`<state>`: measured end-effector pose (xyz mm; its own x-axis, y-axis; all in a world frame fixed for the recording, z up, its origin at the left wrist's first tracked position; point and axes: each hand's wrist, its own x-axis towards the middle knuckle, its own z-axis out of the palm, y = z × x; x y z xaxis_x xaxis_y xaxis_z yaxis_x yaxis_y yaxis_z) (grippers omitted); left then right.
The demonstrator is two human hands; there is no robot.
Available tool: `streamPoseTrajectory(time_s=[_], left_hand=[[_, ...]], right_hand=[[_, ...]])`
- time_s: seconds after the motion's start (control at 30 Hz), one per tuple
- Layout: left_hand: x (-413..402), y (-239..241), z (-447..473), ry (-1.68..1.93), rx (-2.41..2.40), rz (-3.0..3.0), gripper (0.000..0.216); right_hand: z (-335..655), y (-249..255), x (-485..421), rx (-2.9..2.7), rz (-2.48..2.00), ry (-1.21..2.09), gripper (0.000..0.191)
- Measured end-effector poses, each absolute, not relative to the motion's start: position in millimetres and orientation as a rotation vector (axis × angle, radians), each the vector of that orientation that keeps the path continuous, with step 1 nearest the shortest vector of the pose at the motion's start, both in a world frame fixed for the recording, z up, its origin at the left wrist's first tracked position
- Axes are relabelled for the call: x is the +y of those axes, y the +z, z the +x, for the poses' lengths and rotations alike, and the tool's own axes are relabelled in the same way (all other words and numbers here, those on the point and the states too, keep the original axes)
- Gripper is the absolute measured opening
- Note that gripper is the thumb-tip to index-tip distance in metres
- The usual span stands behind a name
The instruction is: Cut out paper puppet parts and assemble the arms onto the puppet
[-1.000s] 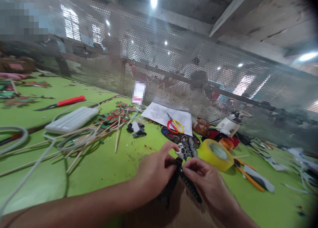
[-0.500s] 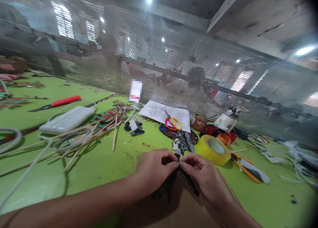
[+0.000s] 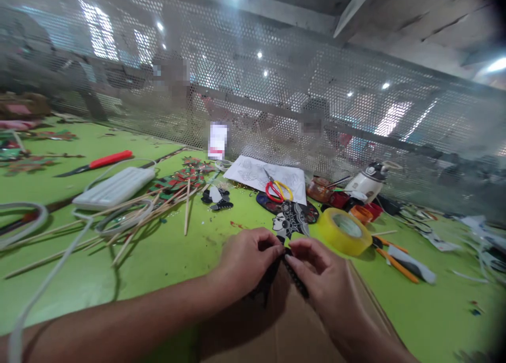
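Note:
A black-and-white cut-out figure (image 3: 291, 222), with a head in profile and a patterned headdress, is pinched between both hands above a piece of brown cardboard (image 3: 300, 331). My left hand (image 3: 245, 263) is closed, its thumb and forefinger on the figure just below the head. My right hand (image 3: 322, 273) is closed from the other side, thumb and forefinger almost meeting the left ones. Dark lower parts of the figure hang beneath the fingers, partly hidden by them. Behind the head lie red-and-yellow-handled scissors (image 3: 279, 190) on a sheet of line drawings (image 3: 253, 172).
A yellow tape roll (image 3: 344, 231) and orange-handled pliers (image 3: 401, 260) lie to the right. Paint pots (image 3: 360, 213) stand behind them. On the left are thin wooden sticks (image 3: 187, 207), a white power strip (image 3: 114, 188) and a red-handled knife (image 3: 110, 159). A perforated metal screen (image 3: 253, 102) borders the table.
The head view has shifted slightly. My right fingertips have moved a little apart from the left ones, and the figure stays pinched between the hands.

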<state>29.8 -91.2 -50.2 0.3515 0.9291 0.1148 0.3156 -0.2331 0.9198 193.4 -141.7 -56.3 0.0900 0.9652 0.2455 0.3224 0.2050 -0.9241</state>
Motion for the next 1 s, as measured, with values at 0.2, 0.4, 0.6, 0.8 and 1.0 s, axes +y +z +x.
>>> streamPoseTrajectory(time_s=[0.2, 0.4, 0.6, 0.8, 1.0], left_hand=[[-97.2, -52.9, 32.0, 0.943, 1.091, 1.774, 0.021], [-100.5, -55.3, 32.7, 0.972, 1.071, 1.753, 0.021], [-101.1, -57.1, 33.2, 0.965, 1.055, 1.752, 0.023], [-102.9, -52.7, 33.2, 0.943, 1.005, 1.792, 0.023], [-100.0, -61.6, 36.1, 0.941, 0.944, 1.672, 0.028]], right_hand=[[189.1, -56.8, -140.9, -1.408, -1.349, 0.745, 0.016], [188.8, -52.1, -146.4, -1.545, -1.34, 0.589, 0.006], [193.0, -53.1, -150.1, -1.71, -1.313, 0.34, 0.006], [197.6, -61.3, -147.1, -1.693, -1.359, 0.29, 0.005], [196.0, -47.5, -145.7, -1.716, -1.427, 0.298, 0.006]])
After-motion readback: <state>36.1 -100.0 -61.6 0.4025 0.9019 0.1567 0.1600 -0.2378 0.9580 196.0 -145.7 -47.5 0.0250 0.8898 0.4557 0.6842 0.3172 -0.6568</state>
